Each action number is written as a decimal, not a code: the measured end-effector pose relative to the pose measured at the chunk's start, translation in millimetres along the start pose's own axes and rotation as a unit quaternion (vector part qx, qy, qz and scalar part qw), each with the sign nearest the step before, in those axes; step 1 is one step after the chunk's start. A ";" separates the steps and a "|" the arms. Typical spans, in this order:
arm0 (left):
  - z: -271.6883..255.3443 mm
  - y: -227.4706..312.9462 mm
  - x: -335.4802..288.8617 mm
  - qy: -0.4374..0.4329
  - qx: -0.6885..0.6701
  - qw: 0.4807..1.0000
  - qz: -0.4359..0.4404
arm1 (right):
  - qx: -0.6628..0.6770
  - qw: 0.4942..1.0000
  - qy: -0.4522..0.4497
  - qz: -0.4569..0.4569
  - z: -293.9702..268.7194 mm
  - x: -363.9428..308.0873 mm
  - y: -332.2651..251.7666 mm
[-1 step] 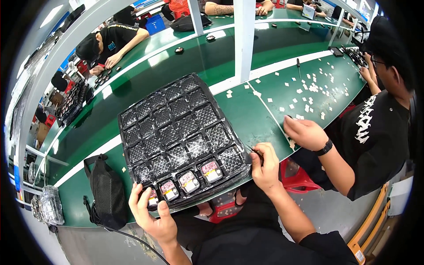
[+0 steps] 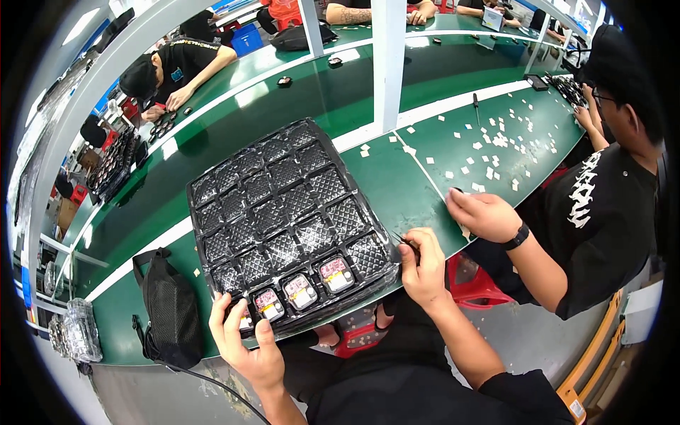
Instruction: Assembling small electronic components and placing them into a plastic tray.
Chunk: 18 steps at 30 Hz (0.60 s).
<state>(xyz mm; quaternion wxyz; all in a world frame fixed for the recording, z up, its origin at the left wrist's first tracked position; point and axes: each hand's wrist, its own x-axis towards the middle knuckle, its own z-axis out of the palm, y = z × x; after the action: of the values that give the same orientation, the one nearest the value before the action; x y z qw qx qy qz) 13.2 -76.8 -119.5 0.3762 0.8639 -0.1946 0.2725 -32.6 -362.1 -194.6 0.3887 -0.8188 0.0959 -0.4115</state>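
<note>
A black plastic tray [image 2: 270, 212] with rows of textured square pockets lies in front of me, its near edge at the table's edge. Several small square electronic modules [image 2: 300, 291], pinkish and white with a yellow strip, sit in its nearest row. My left hand [image 2: 248, 347] is at the near left corner, fingers spread over the leftmost module and partly hiding it. Beside the tray's right edge, my right hand [image 2: 425, 269] pinches dark tweezers [image 2: 401, 239], their tips pointing up and left toward the tray.
To the left lies a black mesh bag [image 2: 170, 308]. A co-worker's hand [image 2: 485, 214] hovers over the green table [image 2: 432, 205] on my right, near scattered white squares [image 2: 496, 142] and a screwdriver [image 2: 477, 108]. A white post [image 2: 388, 67] rises beyond the tray.
The view has shifted very slightly. The co-worker's hand on the right is a touch farther left. My own hands hold the same positions at the tray.
</note>
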 end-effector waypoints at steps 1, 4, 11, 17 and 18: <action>2.3 -0.8 0.6 -0.012 0.034 0.999 0.009 | -0.005 1.000 -0.008 0.003 -1.3 0.8 -0.7; 7.2 -4.3 -0.4 0.009 0.007 1.000 -0.012 | -0.024 0.997 -0.050 0.054 -8.7 1.5 -10.3; -2.6 -0.2 0.6 -0.002 0.061 0.998 0.028 | -0.199 0.976 -0.077 0.051 -26.8 6.7 -16.0; -10.1 16.9 -16.1 0.056 0.071 0.994 0.066 | -0.190 0.971 -0.130 0.063 -38.9 0.4 -23.4; -6.9 19.8 -18.6 0.075 0.061 0.993 0.070 | -0.187 0.969 -0.144 0.069 -38.7 -1.2 -23.7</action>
<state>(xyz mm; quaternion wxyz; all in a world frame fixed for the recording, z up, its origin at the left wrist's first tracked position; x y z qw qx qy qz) -14.2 -81.9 -116.3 0.3169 0.8465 -0.2087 0.3734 -66.3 -367.0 -164.5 0.2655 -0.9190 0.1705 -0.2365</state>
